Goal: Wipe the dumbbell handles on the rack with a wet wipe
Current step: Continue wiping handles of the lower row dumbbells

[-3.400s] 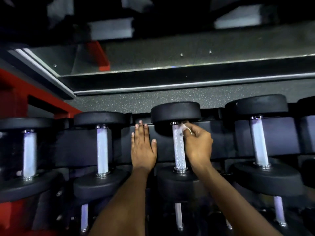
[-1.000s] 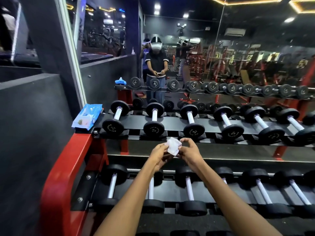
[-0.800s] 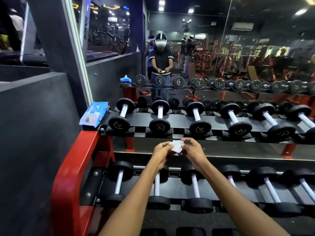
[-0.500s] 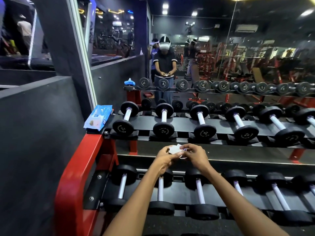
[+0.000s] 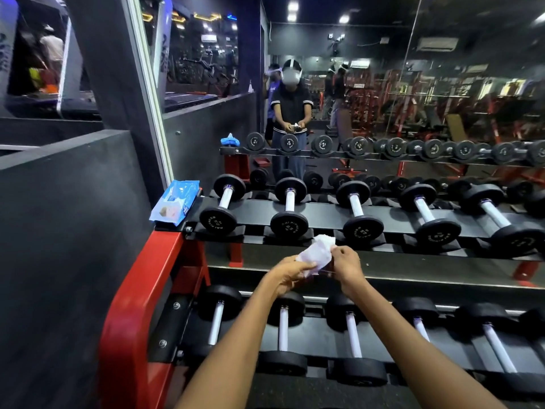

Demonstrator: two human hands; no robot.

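A white wet wipe [image 5: 317,252] is held between both hands in front of the rack [image 5: 141,290]. My left hand [image 5: 287,274] pinches its lower left part and my right hand [image 5: 346,265] pinches its right edge. The wipe is partly spread open and stands above my fingers. Black dumbbells with chrome handles lie in rows on the rack: an upper row [image 5: 289,202] beyond my hands and a lower row [image 5: 283,332] beneath them. Neither hand touches a dumbbell.
A blue pack of wipes [image 5: 174,205] lies on the rack's upper left corner. The red rack frame stands beside a dark grey wall [image 5: 65,231] at the left. A mirror behind the rack reflects a person [image 5: 290,122] and the gym.
Earlier my right hand wiped a handle close up with my left hand flat on the rack. Since then I stand back, both hands hold the wipe, and it has been unfolded wider.
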